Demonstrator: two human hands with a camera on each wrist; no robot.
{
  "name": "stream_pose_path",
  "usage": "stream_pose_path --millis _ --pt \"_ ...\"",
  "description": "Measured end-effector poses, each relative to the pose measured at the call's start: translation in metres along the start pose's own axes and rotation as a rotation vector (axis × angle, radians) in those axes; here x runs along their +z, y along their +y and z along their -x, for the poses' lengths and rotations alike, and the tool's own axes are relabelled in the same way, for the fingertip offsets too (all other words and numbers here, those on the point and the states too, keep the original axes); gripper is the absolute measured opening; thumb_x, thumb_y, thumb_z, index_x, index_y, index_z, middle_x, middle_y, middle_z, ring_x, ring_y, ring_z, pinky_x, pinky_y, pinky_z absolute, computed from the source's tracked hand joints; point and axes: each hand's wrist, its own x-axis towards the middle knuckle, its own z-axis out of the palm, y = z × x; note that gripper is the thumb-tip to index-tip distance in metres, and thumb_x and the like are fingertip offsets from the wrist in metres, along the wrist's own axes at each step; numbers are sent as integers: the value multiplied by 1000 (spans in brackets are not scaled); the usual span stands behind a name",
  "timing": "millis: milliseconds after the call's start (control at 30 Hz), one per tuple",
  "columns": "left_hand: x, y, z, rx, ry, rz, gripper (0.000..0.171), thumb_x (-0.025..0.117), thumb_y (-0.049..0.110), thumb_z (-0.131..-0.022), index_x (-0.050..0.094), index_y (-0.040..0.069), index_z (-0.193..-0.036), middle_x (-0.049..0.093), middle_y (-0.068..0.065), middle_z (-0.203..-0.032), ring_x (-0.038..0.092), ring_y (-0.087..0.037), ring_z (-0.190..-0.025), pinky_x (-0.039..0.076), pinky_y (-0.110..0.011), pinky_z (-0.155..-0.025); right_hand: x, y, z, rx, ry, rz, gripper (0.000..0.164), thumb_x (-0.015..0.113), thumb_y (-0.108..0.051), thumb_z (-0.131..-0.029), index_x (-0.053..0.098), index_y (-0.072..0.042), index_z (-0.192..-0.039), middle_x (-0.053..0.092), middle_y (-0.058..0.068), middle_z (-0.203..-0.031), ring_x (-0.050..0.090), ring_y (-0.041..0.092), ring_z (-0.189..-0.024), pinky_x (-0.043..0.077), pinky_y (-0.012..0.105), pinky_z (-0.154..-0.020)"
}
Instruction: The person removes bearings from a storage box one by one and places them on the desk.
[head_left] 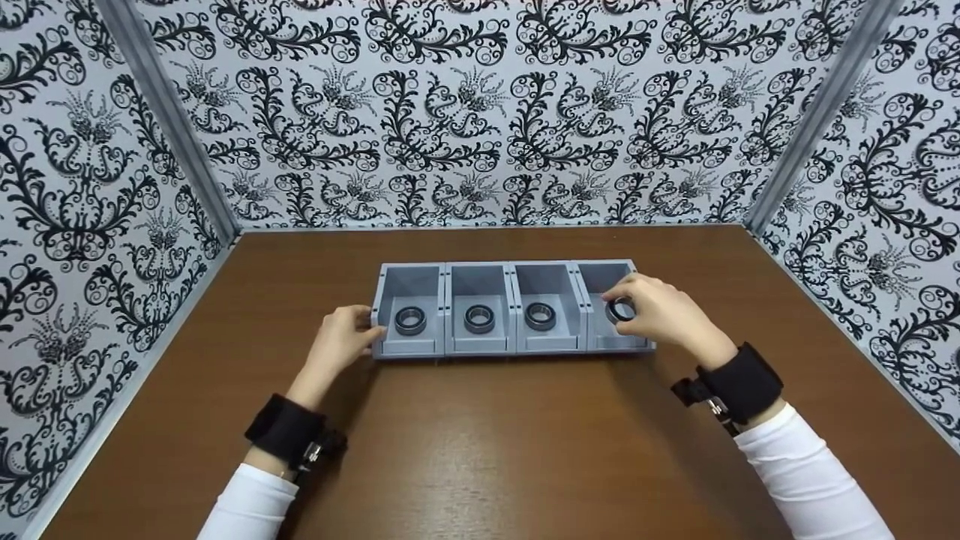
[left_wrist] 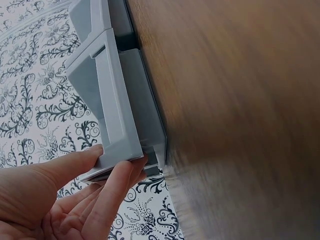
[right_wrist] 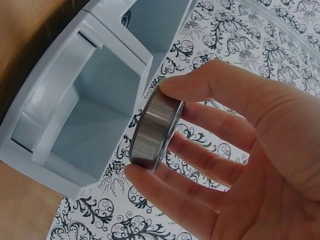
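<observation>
A row of joined grey plastic bins [head_left: 480, 346] stands on the brown table. My right hand [head_left: 664, 311] pinches a ball bearing [right_wrist: 156, 129] by its edges, thumb on one side and fingers on the other. In the right wrist view, this bearing is just outside the mouth of the rightmost bin [right_wrist: 95, 115]. At the other end, my left hand [head_left: 345, 337] grips the outer wall of the leftmost bin [left_wrist: 117, 100], thumb on the front lip and fingers beneath. Single bearings lie flat in the left bin [head_left: 410, 320], the second [head_left: 479, 319] and the third [head_left: 540, 316].
Brown tabletop [head_left: 465, 435] extends in front of the bins and to both sides. Patterned panels [head_left: 480, 112] rise at the back and sides, with grey posts [head_left: 172, 127] at the corners. Black straps [head_left: 289, 429] wrap both wrists below white sleeves.
</observation>
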Motion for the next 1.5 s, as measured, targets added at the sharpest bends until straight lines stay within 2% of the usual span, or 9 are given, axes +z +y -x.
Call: stream_pose_path --millis 367,700,967,1333,1500 --pt "-1 -1 -2 11 -9 -19 38 70 4 -99 62 -15 -131 69 -31 -123 70 -41 -111 65 -35 -72 -6 -8 15 -11 21 7 42 80 -7 -81 75 0 -122 69 20 -118 66 34 -93 55 51 -71" --pt "-1 0 -3 8 -3 -18 39 70 4 -99 62 -15 -132 69 -31 -123 72 -40 -107 65 -35 -72 -6 -12 26 -6 24 -6 41 78 -5 -81 75 2 -121 69 20 -118 67 41 -103 55 56 -78" --pt "0 1 -3 -7 -10 -17 41 70 4 -99 60 -15 -134 67 -33 -125 72 -40 -106 65 -35 -72 -7 -18 35 1 22 0 40 77 -6 -79 76 1 -119 70 20 -116 68 41 -102 56 57 -79" --pt "0 1 -1 3 1 -3 40 71 4 -98 62 -15 -132 69 -31 -124 69 -42 -113 65 -35 -72 -4 -23 49 -5 19 6 36 79 -7 -79 78 -4 -114 70 13 -110 68 35 -97 56 53 -78" --pt "1 -1 0 -1 3 -6 39 71 4 -98 62 -15 -131 69 -31 -123 70 -42 -112 65 -34 -72 0 -23 57 -23 34 10 32 79 -7 -78 79 -6 -109 68 8 -102 67 32 -90 56 49 -74"
